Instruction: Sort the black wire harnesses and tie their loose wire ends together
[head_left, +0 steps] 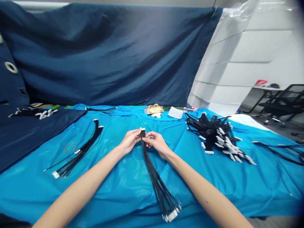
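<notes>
A black wire harness [152,169] runs down the middle of the blue cloth, its strands fanning out toward a white connector [172,216] near the front. My left hand [130,140] pinches the harness at its upper end, just beside a small white connector [143,129]. From the other side my right hand [156,142] grips the same bundle slightly lower, thumb and fingers closed on the wires. Several loose wire ends with bright tips spread around the lower connector.
Left lie more black harnesses [87,147] and a rubber band [70,147]. A large harness pile [213,133] with white connectors sits right. Behind are a gold packet [154,109] and a white packet [175,112]. A dark blue curtain [111,53] hangs at the back.
</notes>
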Action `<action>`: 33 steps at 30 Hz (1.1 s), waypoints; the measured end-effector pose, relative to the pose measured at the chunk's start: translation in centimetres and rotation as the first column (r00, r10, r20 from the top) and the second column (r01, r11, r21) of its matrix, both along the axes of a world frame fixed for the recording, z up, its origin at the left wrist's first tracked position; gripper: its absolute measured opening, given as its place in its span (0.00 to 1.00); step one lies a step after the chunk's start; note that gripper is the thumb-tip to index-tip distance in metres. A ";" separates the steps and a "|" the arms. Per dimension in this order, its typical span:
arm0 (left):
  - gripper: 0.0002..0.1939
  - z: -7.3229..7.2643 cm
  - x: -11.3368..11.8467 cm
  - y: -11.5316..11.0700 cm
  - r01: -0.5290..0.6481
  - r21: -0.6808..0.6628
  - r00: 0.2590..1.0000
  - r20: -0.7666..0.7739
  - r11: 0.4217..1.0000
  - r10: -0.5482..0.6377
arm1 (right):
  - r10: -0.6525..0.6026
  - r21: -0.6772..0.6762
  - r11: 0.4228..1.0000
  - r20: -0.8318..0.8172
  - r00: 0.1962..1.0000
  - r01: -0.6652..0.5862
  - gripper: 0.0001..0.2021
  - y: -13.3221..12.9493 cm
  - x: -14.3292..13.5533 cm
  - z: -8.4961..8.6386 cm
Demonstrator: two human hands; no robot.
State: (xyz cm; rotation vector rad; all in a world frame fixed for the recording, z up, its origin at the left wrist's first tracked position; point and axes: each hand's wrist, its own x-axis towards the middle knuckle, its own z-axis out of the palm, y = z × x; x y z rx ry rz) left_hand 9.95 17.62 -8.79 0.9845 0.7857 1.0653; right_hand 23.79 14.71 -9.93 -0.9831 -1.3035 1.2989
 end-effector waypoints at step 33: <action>0.12 0.3 0.1 -0.4 0.161 0.068 0.942 -0.308 0.985 -0.133 | -0.025 0.198 0.978 0.434 0.900 -0.069 0.09 1.4 2.1 -0.3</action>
